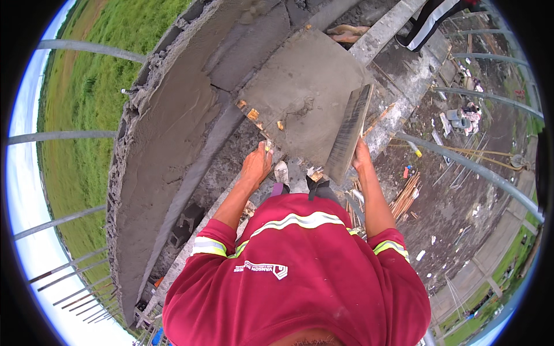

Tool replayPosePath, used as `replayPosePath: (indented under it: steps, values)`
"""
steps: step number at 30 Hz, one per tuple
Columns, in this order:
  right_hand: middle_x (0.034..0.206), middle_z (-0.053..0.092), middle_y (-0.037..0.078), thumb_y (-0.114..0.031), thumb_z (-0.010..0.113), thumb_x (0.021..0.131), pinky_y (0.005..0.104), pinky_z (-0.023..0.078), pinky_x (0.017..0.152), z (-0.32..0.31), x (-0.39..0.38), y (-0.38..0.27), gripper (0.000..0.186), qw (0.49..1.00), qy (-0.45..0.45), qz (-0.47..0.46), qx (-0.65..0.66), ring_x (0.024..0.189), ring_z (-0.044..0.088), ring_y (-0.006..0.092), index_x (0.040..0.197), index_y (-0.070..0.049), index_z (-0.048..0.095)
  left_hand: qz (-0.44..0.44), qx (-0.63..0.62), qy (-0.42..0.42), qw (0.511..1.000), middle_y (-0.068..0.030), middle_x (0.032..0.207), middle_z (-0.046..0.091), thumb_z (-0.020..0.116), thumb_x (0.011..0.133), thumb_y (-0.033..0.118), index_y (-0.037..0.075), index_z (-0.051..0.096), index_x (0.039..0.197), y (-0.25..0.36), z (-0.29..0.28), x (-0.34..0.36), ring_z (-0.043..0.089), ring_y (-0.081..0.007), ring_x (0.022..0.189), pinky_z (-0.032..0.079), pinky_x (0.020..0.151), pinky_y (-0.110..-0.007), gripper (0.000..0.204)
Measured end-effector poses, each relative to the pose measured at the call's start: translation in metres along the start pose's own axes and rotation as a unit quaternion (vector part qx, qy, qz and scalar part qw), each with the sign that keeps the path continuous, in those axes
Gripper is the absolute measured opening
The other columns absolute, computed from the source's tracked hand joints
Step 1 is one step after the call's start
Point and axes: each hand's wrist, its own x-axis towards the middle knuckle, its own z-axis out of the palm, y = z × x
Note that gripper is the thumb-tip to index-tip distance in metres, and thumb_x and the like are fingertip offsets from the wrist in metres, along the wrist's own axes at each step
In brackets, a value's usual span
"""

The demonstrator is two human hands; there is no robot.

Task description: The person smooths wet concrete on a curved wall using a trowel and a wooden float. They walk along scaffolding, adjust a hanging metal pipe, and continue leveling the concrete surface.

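Observation:
My right hand [362, 154] grips a long flat float board [351, 132] by its right side. The board stands tilted on edge, with grey streaks on its face, over the right part of a wide board spread with wet mortar [311, 69]. My left hand [257, 164] is closed at the near left edge of that mortar board. A small yellowish bit shows at its fingertips; what it holds is mostly hidden. Orange-brown chipped patches [253, 114] mark the board's edge just beyond the left hand. To the left curves a wall coated with grey mortar [164, 127].
Scaffold planks [392, 29] run past the mortar board, and metal poles [473, 167] cross on the right. Another person's leg [427, 26] stands at the far right. Far below lie buckets [457, 118] and a pile of sticks [405, 196]. Grass [86, 115] spreads beyond the wall.

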Motion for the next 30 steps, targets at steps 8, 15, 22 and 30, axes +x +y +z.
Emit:
replayPosePath:
  steps: [8,15,22,30]
  values:
    - [0.126,0.065,0.014,-0.045,0.059,0.099,0.0375,0.053,0.094,0.007,0.001,0.004,0.058,1.000,-0.010,0.014,-0.016,0.109,0.065,0.0233,0.131,0.003,0.057,-0.108,-0.065,-0.021,0.992,-0.0376,0.113,0.062,0.049,0.100,0.036,-0.007,0.045,0.137,-0.045,-0.007,-0.046,0.058,-0.0512,0.112,0.045,0.098,-0.053,0.057]
    - [0.123,0.067,0.012,-0.044,0.058,0.100,0.0381,0.053,0.095,0.013,0.002,0.010,0.054,0.999,-0.021,0.016,-0.020,0.106,0.065,0.0229,0.129,0.002,0.058,-0.080,-0.073,-0.028,0.994,-0.0365,0.104,0.065,0.049,0.100,0.034,-0.008,0.044,0.138,-0.038,-0.006,-0.061,0.060,-0.0514,0.108,0.047,0.094,-0.054,0.057]
    - [0.120,0.068,0.011,-0.044,0.060,0.099,0.0382,0.053,0.094,0.012,0.006,0.012,0.053,0.999,-0.012,0.032,-0.024,0.105,0.066,0.0228,0.128,0.001,0.059,-0.087,-0.033,0.000,0.996,-0.0381,0.102,0.064,0.050,0.100,0.033,-0.012,0.044,0.137,-0.036,-0.010,-0.062,0.062,-0.0520,0.101,0.048,0.092,-0.053,0.058]
    - [0.121,0.068,0.012,-0.044,0.061,0.098,0.0359,0.054,0.090,0.024,-0.003,0.008,0.056,0.999,-0.029,0.026,-0.024,0.103,0.066,0.0214,0.128,0.003,0.059,-0.086,-0.049,0.009,0.995,-0.0388,0.097,0.064,0.050,0.100,0.030,-0.010,0.049,0.121,-0.029,-0.009,-0.046,0.062,-0.0518,0.100,0.047,0.090,-0.056,0.045]
